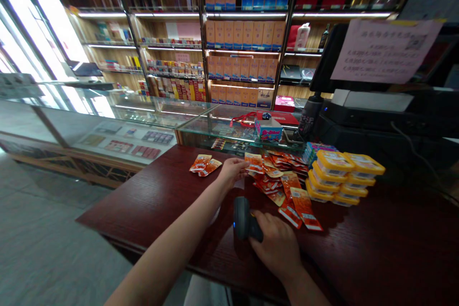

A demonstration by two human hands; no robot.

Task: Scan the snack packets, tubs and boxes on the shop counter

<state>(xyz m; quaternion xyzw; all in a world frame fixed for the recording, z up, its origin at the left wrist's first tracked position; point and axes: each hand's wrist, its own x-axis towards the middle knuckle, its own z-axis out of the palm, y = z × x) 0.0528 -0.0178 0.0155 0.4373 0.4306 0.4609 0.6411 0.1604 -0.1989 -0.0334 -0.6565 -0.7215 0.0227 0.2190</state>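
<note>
My right hand (278,244) is wrapped round the handle of a black barcode scanner (241,217), whose head tilts to the left above the dark wooden counter. Farther forward, my left hand (233,170) pinches the left edge of an orange snack packet (254,163) with its fingertips. That packet is at the left end of a loose pile of similar orange packets (272,185). Left of my left hand, a few more packets (204,165) lie on the counter, apart from the pile.
Yellow-lidded tubs (333,162) are stacked right of the pile, below a monitor with a pink paper sign (385,52). A small colourful box (268,130) stands on the glass display case (229,122) behind. Shelves of boxed goods (244,33) line the back wall.
</note>
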